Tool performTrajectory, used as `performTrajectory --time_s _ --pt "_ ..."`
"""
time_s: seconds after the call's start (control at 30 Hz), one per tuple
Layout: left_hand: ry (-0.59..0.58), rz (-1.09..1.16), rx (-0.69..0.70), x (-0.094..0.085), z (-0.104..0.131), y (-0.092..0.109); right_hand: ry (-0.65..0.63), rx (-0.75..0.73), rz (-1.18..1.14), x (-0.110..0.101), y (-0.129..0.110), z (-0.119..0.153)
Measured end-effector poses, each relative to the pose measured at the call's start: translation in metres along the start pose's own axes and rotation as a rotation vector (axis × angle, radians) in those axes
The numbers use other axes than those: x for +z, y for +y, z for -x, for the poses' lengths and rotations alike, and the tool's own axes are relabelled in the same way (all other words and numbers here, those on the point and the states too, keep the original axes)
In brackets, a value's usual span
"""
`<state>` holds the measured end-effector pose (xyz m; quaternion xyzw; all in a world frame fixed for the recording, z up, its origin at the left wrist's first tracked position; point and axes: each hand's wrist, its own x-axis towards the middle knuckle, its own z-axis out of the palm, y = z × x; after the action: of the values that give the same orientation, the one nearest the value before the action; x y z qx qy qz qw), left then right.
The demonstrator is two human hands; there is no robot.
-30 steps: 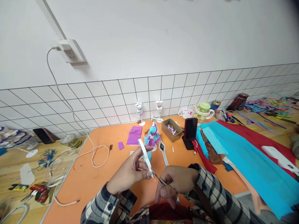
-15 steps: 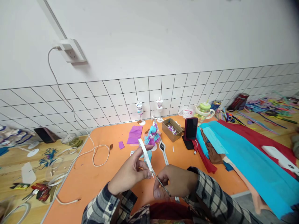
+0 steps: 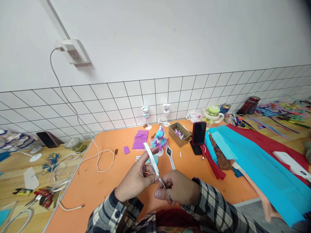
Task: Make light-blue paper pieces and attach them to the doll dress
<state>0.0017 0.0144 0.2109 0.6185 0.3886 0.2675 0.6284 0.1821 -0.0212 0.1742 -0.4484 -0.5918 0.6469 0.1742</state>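
Near the table's front edge, my left hand (image 3: 134, 179) pinches a narrow white strip (image 3: 151, 156) between thumb and fingers. The strip curves up past the forefinger; whether it is part of a tape roll I cannot tell. My right hand (image 3: 178, 188) is closed around slim metal scissors (image 3: 166, 190), with their tips at the strip's lower end beside my left thumb. Just beyond my hands stands a small mannequin in a blue and purple dress (image 3: 159, 141). A piece of purple fabric (image 3: 140, 139) lies to its left.
Two small mannequins (image 3: 145, 111) stand by the tiled wall. A cardboard box (image 3: 179, 138), an upright phone (image 3: 199, 133) and blue fabric (image 3: 257, 158) are on the right. A white cable (image 3: 106, 171) loops across the left side of the orange table (image 3: 97, 191).
My right hand and the scissors have moved slightly left, closer to my left hand. The scissors now overlap the white strip's lower end more. My left hand stays nearly in place.
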Motion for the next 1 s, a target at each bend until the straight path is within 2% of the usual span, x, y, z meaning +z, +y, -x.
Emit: performTrajectory --time_s 0.3,0.67,0.8,0.93,1.0 --pt "-0.023 0.021 0.039 -0.004 0.0 -0.003 0.039 0.026 0.035 0.001 -0.002 0.001" --pt "0.0 0.053 0.004 -0.001 -0.002 -0.002 0.056 0.016 0.176 0.0 0.012 -0.005" --pt "-0.002 0.037 0.001 -0.002 -0.001 -0.004 0.058 0.023 0.213 -0.001 0.008 -0.002" --pt "-0.066 0.007 0.016 -0.009 0.001 -0.005 0.088 0.009 0.307 -0.003 0.002 0.003" --pt "-0.048 -0.007 0.014 -0.011 0.001 -0.006 0.077 0.0 0.326 -0.003 0.002 0.003"
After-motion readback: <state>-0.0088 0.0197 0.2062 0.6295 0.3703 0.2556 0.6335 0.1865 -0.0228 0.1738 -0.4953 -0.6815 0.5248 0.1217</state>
